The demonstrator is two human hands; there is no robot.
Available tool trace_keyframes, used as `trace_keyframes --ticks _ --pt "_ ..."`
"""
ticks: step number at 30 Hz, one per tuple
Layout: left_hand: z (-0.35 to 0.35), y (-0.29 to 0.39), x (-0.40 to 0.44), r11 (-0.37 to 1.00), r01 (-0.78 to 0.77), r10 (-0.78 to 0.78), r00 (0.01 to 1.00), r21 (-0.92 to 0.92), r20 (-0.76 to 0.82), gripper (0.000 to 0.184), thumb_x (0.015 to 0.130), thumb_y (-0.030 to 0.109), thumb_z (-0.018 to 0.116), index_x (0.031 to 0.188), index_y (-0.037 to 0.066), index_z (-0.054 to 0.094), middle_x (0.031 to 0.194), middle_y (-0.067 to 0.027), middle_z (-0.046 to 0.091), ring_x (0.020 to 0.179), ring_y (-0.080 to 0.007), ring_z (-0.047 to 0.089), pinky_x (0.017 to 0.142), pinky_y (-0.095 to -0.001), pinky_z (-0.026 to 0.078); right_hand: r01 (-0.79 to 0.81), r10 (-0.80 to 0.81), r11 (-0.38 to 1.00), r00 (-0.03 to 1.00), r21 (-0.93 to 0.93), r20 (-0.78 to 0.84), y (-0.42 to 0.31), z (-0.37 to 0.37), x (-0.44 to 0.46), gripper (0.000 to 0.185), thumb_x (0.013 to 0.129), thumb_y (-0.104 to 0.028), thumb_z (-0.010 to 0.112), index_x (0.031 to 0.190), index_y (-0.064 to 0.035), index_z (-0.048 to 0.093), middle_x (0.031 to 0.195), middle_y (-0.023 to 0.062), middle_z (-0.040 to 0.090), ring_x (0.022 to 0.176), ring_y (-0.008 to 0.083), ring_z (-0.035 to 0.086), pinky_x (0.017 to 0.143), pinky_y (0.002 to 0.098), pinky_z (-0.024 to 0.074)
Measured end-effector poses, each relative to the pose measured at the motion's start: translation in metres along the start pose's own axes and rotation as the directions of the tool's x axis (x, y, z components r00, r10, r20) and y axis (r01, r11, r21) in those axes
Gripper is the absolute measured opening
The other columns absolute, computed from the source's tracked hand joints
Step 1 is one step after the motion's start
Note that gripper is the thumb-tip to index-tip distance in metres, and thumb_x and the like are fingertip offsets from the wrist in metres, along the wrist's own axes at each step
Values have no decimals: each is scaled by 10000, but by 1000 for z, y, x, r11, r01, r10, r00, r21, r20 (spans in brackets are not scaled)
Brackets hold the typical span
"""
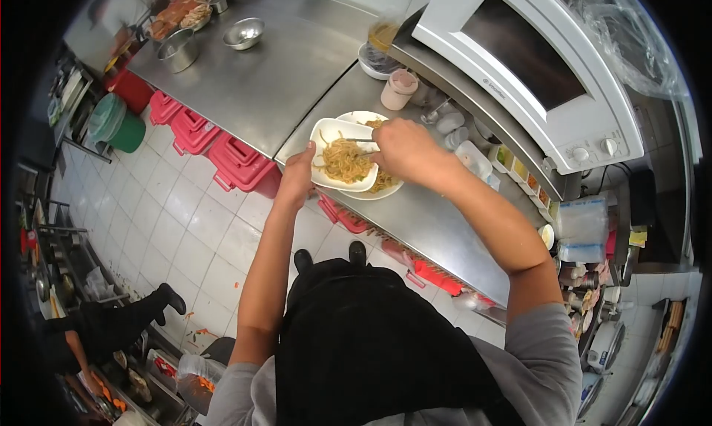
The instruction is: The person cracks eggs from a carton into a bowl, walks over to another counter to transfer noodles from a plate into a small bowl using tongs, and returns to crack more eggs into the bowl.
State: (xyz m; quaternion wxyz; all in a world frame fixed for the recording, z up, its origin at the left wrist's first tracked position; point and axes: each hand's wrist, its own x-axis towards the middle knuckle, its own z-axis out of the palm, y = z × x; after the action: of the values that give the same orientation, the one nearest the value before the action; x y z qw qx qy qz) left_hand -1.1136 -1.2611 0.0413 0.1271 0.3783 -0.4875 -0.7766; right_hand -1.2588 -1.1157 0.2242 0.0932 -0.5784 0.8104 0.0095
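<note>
My left hand (298, 175) grips the left rim of a white bowl (320, 133) and holds it tilted. Noodles (343, 161) lie inside the bowl. Beneath it, partly covered, a white plate (391, 191) with more noodles stands on the steel counter. My right hand (408, 153) is closed over the bowl's right side around a slim metal utensil (357, 139). Its end reaches into the noodles, and its exact kind is hard to make out.
A white microwave (530, 70) sits on a shelf above the counter. A lidded jar (399, 90) stands behind the plate. Metal bowls (244, 34) are at the far left of the steel counter (245, 92). Red lidded bins (239, 162) stand below. Another person (111, 326) works at lower left.
</note>
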Motion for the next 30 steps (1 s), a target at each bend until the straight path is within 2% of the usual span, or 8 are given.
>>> trace_keyframes --ticks 7,10,12,16,18,22,27,30 --pt "5 -11 -4 993 -11 15 999 -118 37 572 989 468 516 1117 -78 626 963 -115 680 792 -174 661 646 -306 527 48 -56 995 994 -89 -96 0 -22 -3 241 787 -223 731 873 0 704 876 205 684 839 368 673 743 456 543" --pt "4 -10 -4 993 -20 21 1000 -113 3 597 989 477 511 1129 -95 612 985 -119 682 843 -179 673 699 -307 538 15 -10 994 999 -106 40 11 -8 1 243 787 -222 731 882 0 701 864 202 684 830 377 667 743 465 532" --pt "-1 -11 -2 989 -20 21 1000 -144 2 593 990 478 507 1135 -87 615 988 -113 683 843 -170 667 695 -301 530 7 5 995 993 103 -116 21 -8 -9 260 787 -226 740 886 10 697 815 201 678 799 385 658 730 454 521" --pt "-20 -17 11 992 -59 58 998 -115 -13 577 992 484 499 1156 -54 626 994 -93 682 834 -144 651 665 -292 505 -77 93 965 994 251 -51 56 0 -28 283 788 -231 746 925 13 702 784 196 672 776 387 650 715 435 515" --pt "-26 -13 10 993 -62 59 998 -97 -33 550 1001 471 490 1166 -33 633 1001 -84 683 816 -140 643 642 -289 487 -293 284 914 956 279 73 66 14 -34 308 784 -265 736 945 -2 724 859 222 690 852 366 682 805 441 536" --pt "-24 2 2 985 -73 56 993 -158 -107 553 1016 437 474 1217 -65 591 1043 -121 677 842 -179 660 678 -309 518 -231 241 912 971 339 14 101 119 -19 300 785 -269 734 926 -4 727 873 211 699 860 371 679 801 447 537" --pt "-29 7 2 997 -17 11 996 -70 -85 541 1007 457 482 1184 -43 590 1058 -158 676 902 -221 671 734 -301 515 -309 301 950 947 56 111 81 152 20 282 803 -293 696 911 -36 739 898 201 705 871 372 679 796 448 541" --pt "-32 -2 12 996 -69 63 994 -64 -86 559 1021 413 475 1231 -99 561 1074 -154 664 846 -209 666 713 -317 532 -136 156 964 985 229 -75 93 154 20 274 814 -282 693 957 -54 747 859 191 698 808 357 678 746 448 536"
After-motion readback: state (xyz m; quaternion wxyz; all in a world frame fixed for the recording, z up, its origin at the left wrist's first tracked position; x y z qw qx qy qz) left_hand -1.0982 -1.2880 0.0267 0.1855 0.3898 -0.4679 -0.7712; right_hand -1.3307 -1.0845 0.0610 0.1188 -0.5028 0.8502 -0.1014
